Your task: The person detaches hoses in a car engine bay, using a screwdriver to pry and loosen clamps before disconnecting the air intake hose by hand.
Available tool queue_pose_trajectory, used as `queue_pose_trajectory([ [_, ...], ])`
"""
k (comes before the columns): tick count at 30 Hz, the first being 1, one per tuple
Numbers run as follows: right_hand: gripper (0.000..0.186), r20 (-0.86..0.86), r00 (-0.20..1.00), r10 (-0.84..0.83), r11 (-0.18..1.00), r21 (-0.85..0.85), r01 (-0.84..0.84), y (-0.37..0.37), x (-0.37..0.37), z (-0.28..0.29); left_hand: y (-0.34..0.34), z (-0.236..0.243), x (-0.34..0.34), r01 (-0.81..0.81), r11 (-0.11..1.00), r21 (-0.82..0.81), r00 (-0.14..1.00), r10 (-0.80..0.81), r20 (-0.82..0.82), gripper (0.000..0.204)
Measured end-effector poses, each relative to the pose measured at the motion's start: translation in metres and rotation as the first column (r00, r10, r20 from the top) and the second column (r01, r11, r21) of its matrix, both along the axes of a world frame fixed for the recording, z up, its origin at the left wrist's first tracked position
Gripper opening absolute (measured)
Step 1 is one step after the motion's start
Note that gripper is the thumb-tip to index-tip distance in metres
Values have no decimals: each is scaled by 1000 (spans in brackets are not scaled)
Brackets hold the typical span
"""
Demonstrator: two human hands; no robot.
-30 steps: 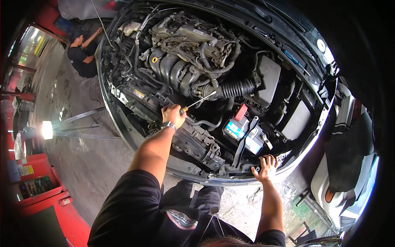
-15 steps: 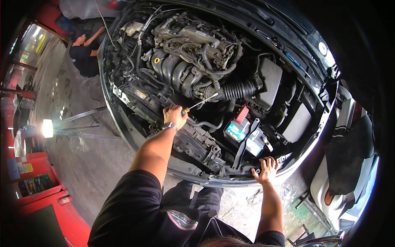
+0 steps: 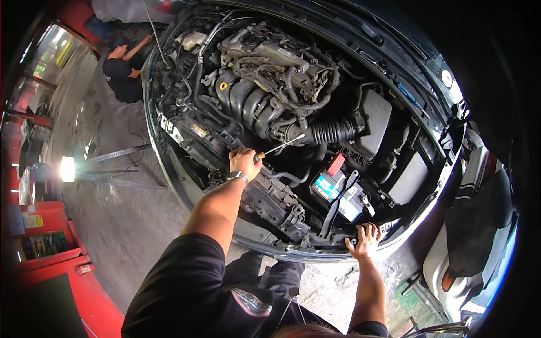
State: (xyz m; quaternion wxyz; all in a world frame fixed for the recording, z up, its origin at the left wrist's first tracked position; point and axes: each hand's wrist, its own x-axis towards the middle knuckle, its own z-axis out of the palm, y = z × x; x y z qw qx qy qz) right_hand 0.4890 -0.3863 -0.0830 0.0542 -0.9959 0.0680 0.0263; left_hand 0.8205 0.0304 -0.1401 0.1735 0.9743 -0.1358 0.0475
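Observation:
A screwdriver with a dark and yellow handle and a long bright shaft is gripped in my left hand, above the front of the engine bay. Its tip shows over the inlet end of the ribbed black air hose; whether it touches anything I cannot tell. My right hand rests with fingers apart on the front frame of the car, just below the battery. That battery has a red terminal cover and a black hold-down bar across its top. Behind the screwdriver lies the engine with its curved black intake pipes.
A black air filter box stands right of the engine. At the far left, another person crouches beside the car. A bright work lamp on a stand, a red tool cabinet at the left, and a partly covered white vehicle at the right surround the car.
The whole view has shifted slightly, so the car sits a little further right and lower. My left hand keeps the screwdriver over nearly the same spot, and my right hand stays on the frame.

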Motion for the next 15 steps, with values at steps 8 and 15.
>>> queue_pose_trajectory([
  [8,61,-3,1000,7,1000,-4,-8,3,1,4,1,1,-1,-8,1000,1,1000,8,-10,22],
  [15,59,-4,1000,25,999,-35,-25,4,1,9,-4,9,-1,-9,1000,-1,1000,9,-16,18],
])
